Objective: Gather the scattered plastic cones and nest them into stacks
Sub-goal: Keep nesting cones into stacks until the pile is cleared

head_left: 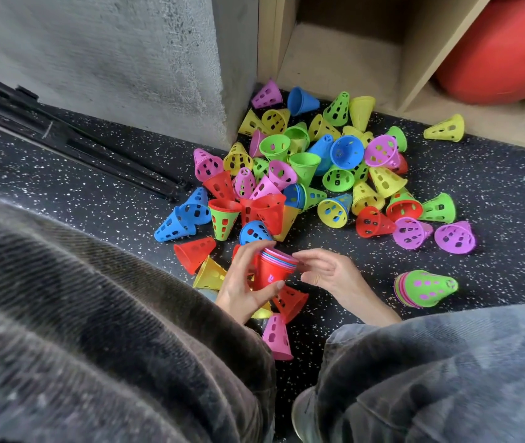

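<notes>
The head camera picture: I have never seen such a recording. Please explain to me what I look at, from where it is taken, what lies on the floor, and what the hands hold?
There is no machine here. A person wears one camera on the head, and it looks down past the knees at both bare hands.

The left hand curls around a nested stack of cones, red on the outside with pink and blue rims showing at its open end. The right hand touches those rims with its fingertips; whether it pinches them I cannot tell.

On the dark speckled floor lies a heap of loose perforated cones in pink, yellow, green, blue and red. A finished stack with a green outer cone lies apart, to the right. Behind stand a grey wall and a wooden shelf holding a red ball.
</notes>
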